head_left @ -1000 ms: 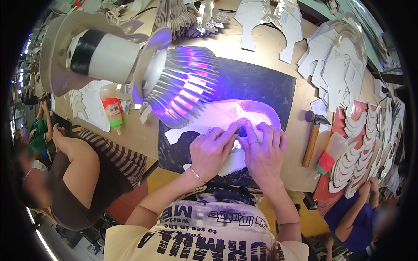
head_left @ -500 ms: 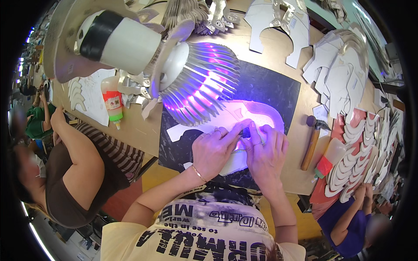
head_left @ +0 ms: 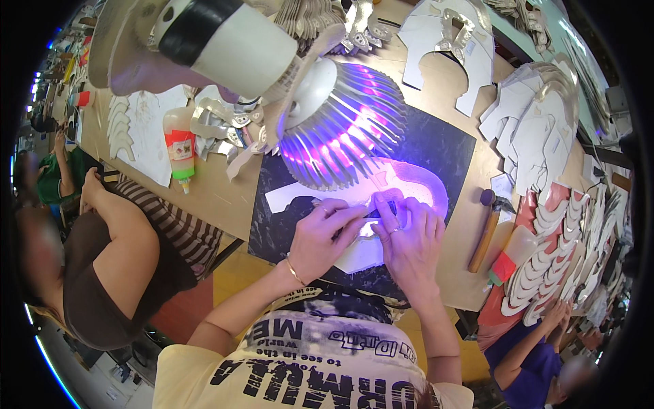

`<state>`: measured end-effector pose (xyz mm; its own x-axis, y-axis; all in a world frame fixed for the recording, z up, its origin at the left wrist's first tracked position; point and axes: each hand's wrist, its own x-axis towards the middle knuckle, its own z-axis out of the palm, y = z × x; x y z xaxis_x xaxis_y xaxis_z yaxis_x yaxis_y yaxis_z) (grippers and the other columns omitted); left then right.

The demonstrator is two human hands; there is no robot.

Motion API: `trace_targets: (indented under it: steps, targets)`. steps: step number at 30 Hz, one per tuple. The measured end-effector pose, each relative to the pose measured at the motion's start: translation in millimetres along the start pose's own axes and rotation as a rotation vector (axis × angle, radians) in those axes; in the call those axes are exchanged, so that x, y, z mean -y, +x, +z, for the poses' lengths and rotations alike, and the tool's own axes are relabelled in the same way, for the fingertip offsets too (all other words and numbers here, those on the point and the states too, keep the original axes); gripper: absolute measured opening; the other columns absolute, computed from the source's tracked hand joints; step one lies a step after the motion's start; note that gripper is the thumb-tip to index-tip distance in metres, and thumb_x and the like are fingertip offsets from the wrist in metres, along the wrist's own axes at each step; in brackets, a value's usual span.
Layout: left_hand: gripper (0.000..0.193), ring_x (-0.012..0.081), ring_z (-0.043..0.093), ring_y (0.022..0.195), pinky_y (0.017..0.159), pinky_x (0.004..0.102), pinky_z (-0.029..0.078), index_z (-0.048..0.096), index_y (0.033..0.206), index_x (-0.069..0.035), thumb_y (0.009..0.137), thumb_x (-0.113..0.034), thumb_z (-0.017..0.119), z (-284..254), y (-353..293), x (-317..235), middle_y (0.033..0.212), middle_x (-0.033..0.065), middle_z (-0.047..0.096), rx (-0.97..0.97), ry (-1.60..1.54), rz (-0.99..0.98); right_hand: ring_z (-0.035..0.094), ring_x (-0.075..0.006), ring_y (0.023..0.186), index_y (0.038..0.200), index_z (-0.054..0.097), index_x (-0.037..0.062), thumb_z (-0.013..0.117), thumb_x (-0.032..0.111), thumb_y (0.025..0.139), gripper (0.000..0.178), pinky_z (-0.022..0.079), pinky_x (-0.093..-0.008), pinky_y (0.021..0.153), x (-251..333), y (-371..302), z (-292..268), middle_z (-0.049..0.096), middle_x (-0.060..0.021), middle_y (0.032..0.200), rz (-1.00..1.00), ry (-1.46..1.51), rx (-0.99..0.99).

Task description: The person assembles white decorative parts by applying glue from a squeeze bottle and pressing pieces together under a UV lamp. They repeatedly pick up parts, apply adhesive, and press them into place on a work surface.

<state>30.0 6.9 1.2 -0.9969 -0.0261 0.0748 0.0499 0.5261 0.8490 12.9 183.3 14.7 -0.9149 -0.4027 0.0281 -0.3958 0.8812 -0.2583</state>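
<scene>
A pale U-shaped piece point(head_left: 412, 175), like a flat shoe upper, lies on a dark mat point(head_left: 438, 146) under purple light. At the piece's inner edge, my left hand point(head_left: 323, 237) has its fingers bent and pinched, the tips meeting those of the other hand. My right hand point(head_left: 413, 240) presses thumb and fingers together on the same edge, just right of the left fingertips. Between the hands, part of that edge is hidden by the fingers. Close above stands a finned metal lamp point(head_left: 347, 129), covering some of the piece's far left side.
On the left stands a glue bottle point(head_left: 180, 146) with a red label. A hammer point(head_left: 482, 238) and another bottle point(head_left: 512, 254) lie on the right, beside rows of curved pale pieces point(head_left: 541, 266). Stacked white cut pieces point(head_left: 535, 126) fill the far right. A co-worker point(head_left: 112, 273) sits at left.
My left hand has drawn slightly back to the left, its fingers more bent. The right hand stays at the inner edge. The whole view has shifted a little, with the lamp appearing farther right.
</scene>
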Motion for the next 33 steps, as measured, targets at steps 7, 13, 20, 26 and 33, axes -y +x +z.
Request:
trace_targets:
  steps: [7,13,20,26,33]
  targets:
    - [0.021,0.0156,0.061,0.059,0.053,0.0289,0.05,0.07,0.101,-0.005,0.083,-0.01,0.077,-5.2,-5.6,0.7,0.089,0.0082,0.068,-0.043,-0.015,-0.11,0.051,-0.0298,0.108,0.137,0.06,0.0241,0.062,0.038,0.093,0.046,0.036,-0.0455,0.095,1.1,2.5,-0.7,0.055,-0.0114,0.113,-0.022,-0.057,0.031]
    - [0.019,0.0153,0.055,0.054,0.05,0.0295,0.044,0.066,0.099,-0.003,0.084,-0.01,0.076,-4.3,-2.4,-3.5,0.082,0.0082,0.065,-0.06,-0.025,-0.191,0.05,-0.0285,0.111,0.134,0.062,0.026,0.065,0.041,0.091,0.046,0.033,-0.0481,0.101,12.0,2.8,8.3,0.055,-0.0073,0.118,0.079,-0.119,-0.014]
    - [0.019,0.0111,0.043,0.043,0.043,0.0291,0.035,0.063,0.094,-0.005,0.085,-0.018,0.076,-2.7,3.1,-4.5,0.065,0.004,0.057,-0.068,0.065,-0.198,0.048,-0.0304,0.113,0.136,0.061,0.0242,0.061,0.041,0.094,0.046,0.028,-0.0494,0.102,20.2,-3.1,11.2,0.053,-0.0132,0.122,0.077,-0.16,-0.001]
    - [0.022,0.028,0.065,0.062,0.054,0.0393,0.049,0.058,0.098,-0.008,0.088,-0.022,0.071,-5.8,0.7,-8.5,0.078,0.0103,0.066,0.017,0.109,-0.307,0.045,-0.0288,0.117,0.133,0.063,0.0281,0.063,0.044,0.092,0.044,0.029,-0.0496,0.104,21.3,-10.7,9.2,0.051,-0.0096,0.131,0.033,-0.153,0.025]
    - [0.026,0.0137,0.049,0.051,0.051,0.0311,0.039,0.07,0.1,-0.011,0.079,-0.019,0.081,-5.0,-13.2,3.8,0.07,0.0014,0.056,-0.166,0.231,0.073,0.046,-0.0303,0.117,0.132,0.064,0.0259,0.063,0.044,0.092,0.044,0.03,-0.0504,0.104,28.3,-9.0,9.0,0.051,-0.0123,0.132,0.076,-0.155,0.056]
